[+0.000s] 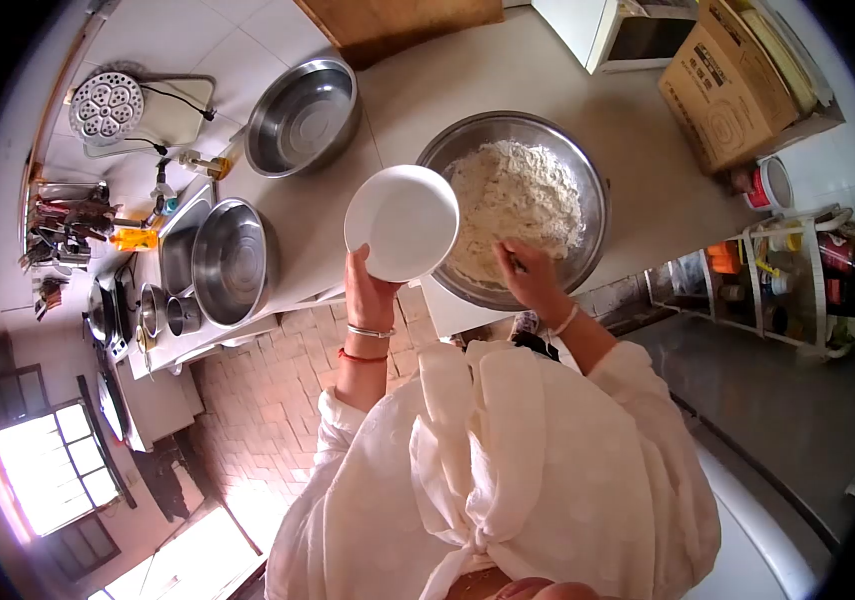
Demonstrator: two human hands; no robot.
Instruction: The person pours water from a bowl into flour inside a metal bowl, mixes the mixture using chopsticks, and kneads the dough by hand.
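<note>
A white bowl (403, 222) is gripped at its near rim by my left hand (373, 290). Its inside faces up toward me, and I cannot make out any contents. To its right, a wide steel basin (596, 215) holds a mass of pale, clumpy flour (523, 195). The bowl overlaps the basin's left rim in this view. Over the near part of the flour is my right hand (531, 275), its fingers closed. A small dark bit shows at those fingers, but what they hold is hidden.
Two more steel basins, one at the back (303, 118) and one by the sink (233, 262), stand on the left. A cardboard box (718, 95) and a white tub (773, 185) are at the right. A rack (748, 280) with bottles stands near my right side.
</note>
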